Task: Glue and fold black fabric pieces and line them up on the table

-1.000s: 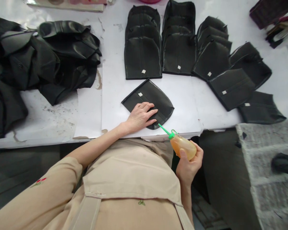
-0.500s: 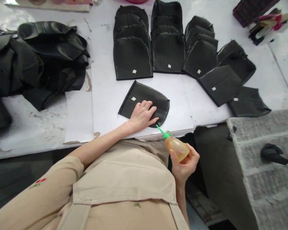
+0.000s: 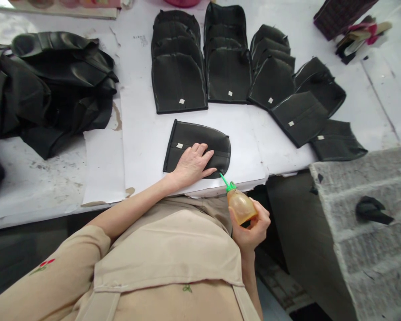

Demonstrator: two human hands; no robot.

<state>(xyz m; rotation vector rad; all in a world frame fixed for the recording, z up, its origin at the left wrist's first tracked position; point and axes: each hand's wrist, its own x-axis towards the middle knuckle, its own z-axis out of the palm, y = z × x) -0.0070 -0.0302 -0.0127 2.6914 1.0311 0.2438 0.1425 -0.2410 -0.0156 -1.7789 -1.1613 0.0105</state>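
A black sewn panel [image 3: 200, 133] with a rounded right end and a small white tag lies on the white table [image 3: 140, 156] near its front edge. My left hand [image 3: 192, 165] rests flat on the panel with its fingers spread. In my right hand [image 3: 254, 229] is a squeeze bottle [image 3: 240, 206] of amber liquid, with a green cap and a thin green nozzle. The bottle is tilted, and its nozzle tip meets the panel's rounded edge, just right of my left thumb. Whether any liquid comes out is too small to tell.
Rows of similar black panels [image 3: 180, 84] overlap along the back and right. A heap of black pieces [image 3: 63, 84] lies at the left. Back right are a dark basket [image 3: 341, 13] and a bundle of tools [image 3: 357, 38]. A grey cloth-covered surface [image 3: 370, 249] stands at the right.
The nozzle tip has come onto the panel's edge. The panel has turned slightly under my left hand, which stays on it. The whole view has shifted a little.
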